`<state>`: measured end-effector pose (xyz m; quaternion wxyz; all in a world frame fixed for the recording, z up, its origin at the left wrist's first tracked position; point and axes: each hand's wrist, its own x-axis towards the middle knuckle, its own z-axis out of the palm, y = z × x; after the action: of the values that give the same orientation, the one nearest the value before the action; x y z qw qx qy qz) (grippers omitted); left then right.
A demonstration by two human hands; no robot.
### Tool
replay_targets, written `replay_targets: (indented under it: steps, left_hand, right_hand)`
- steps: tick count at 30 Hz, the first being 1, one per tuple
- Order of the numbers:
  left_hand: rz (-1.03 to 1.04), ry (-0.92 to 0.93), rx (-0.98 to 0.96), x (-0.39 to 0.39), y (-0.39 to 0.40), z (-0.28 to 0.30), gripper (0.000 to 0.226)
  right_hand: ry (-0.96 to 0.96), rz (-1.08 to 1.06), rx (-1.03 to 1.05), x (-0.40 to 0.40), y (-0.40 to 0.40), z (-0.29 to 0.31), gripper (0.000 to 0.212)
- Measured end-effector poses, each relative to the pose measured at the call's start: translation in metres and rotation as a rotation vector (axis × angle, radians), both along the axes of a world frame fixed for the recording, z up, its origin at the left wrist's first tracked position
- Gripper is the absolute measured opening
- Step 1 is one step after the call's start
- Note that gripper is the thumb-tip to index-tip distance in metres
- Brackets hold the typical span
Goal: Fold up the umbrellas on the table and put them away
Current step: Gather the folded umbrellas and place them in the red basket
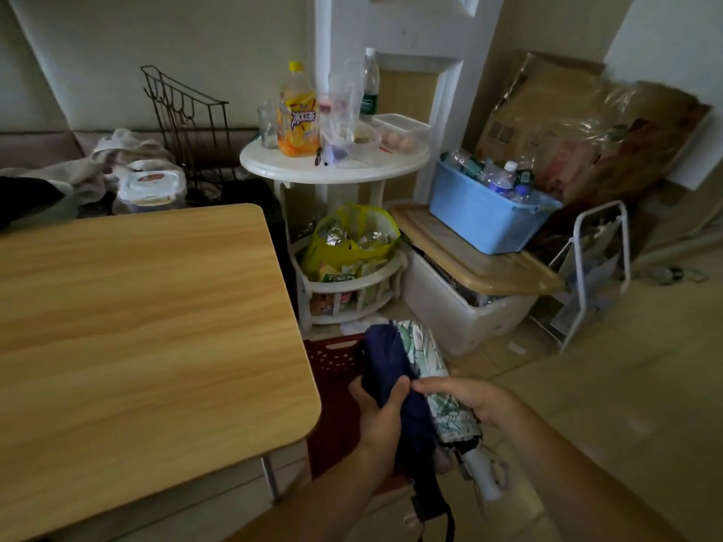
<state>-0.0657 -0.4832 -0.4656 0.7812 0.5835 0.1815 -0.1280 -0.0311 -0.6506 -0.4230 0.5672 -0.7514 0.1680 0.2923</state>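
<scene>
Beside the wooden counter (148, 326), in the head view, I find both umbrellas folded and off the surface; the part of the counter in frame carries no umbrella. I judge the folding done and only the putting away left.

The left hand (381, 414) grips the navy umbrella (391, 369) around its middle, fingers (358, 389) curled behind the fabric and the thumb pressed across the front. The right hand (473, 400) holds the leaf-print umbrella (424, 350), fingers curled over its lower canopy, the forefinger reaching across to touch the navy fabric near the left thumb. Its white handle (485, 477) projects below the hand.

The two umbrellas lie side by side, touching, tips pointed away from me and angled down over a dark red crate (332, 357) on the floor beside the counter. I take that crate to be the likely store, though neither umbrella rests in it yet.
</scene>
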Motion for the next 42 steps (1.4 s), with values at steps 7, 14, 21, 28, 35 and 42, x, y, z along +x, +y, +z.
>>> replay_targets:
  steps: [7, 14, 21, 28, 35, 42]
  left_hand:
    - [0.023, 0.305, 0.006, 0.064, 0.034, -0.131, 0.09]
    - [0.058, 0.384, 0.1, 0.099, 0.062, -0.162, 0.083]
    - [-0.036, 0.438, 0.168, 0.126, 0.06, -0.209, 0.074]
    - [0.067, 0.532, 0.137, 0.131, 0.056, -0.229, 0.09]
    - [-0.004, 0.436, 0.189, 0.125, 0.052, -0.246, 0.086]
    - [-0.467, 0.402, 0.752, 0.099, 0.055, -0.233, 0.096]
  right_hand:
    - [0.12, 0.071, 0.121, 0.059, 0.034, -0.104, 0.051]
    - [0.277, 0.059, 0.086, 0.1, 0.069, -0.195, 0.049]
    - [0.362, -0.041, 0.109, 0.107, 0.074, -0.251, 0.046]
    - [0.371, -0.023, 0.141, 0.117, 0.078, -0.278, 0.041]
    - [0.284, -0.083, 0.119, 0.116, 0.074, -0.305, 0.05]
    - [0.055, -0.009, -0.192, 0.113, 0.082, -0.306, 0.086]
